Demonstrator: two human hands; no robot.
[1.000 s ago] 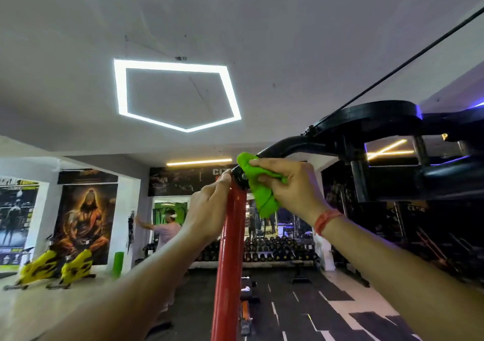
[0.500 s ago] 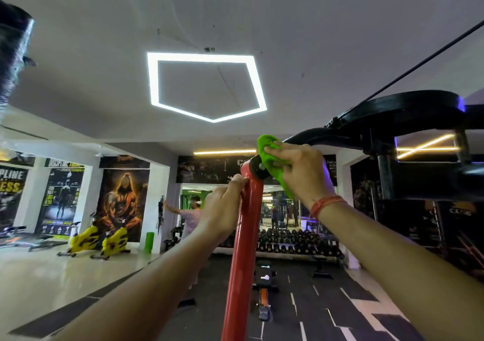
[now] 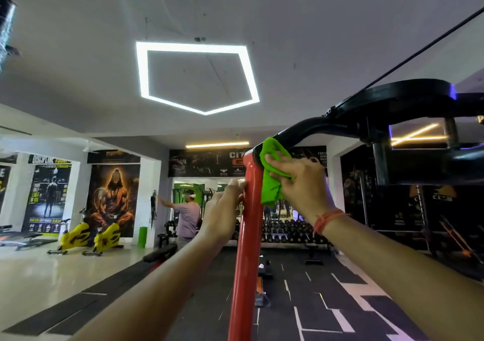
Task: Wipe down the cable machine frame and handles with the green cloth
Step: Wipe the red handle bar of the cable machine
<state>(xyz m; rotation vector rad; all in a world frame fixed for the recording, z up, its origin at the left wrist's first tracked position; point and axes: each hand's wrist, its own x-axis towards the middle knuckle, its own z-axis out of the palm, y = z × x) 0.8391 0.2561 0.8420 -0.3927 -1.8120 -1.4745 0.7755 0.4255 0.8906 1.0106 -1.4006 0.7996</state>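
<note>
Green cloth [image 3: 272, 173] is soft and light, so it is bunched and pressed by the right hand [image 3: 301, 183], fingers curled round it, at the top of the red post [image 3: 247, 249]. Beside the post, the left hand [image 3: 222, 209] is curled on its side. The post looks hard and smooth.

A glowing white pentagon-shaped ceiling light [image 3: 197, 77] hangs upper centre on the grey ceiling. At lower left, two yellow exercise bikes [image 3: 89, 238] stand on the pale glossy floor [image 3: 39, 275] before large dark wall posters [image 3: 114, 199]. Racked dark dumbbells [image 3: 288, 232] line the centre background.
</note>
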